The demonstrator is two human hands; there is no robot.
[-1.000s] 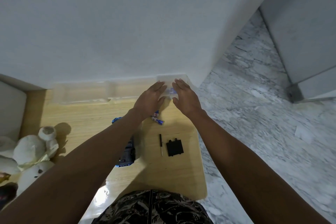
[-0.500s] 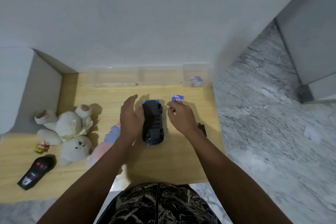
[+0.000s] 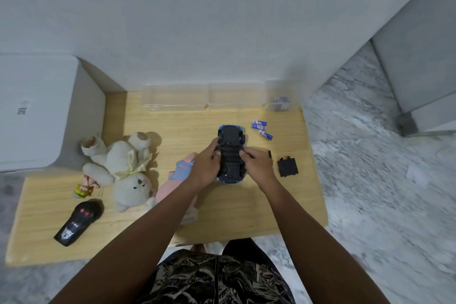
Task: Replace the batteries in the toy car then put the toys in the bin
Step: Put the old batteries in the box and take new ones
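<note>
Upturned toy car on the bench, clasped between both hands: left hand gripping its left flank, right hand its right. Loose batteries just beyond, near the black cover.

Both forearms are bare from the lower edge of the view right up to the wrists, with no sleeves over them. The left hand and the right hand are bare too; no gloves, and I can make out no rings or watch, though the picture is soft there. Below, the person wears dark shorts printed with a pale, leafy-looking pattern, with a seam running down the middle.
</note>
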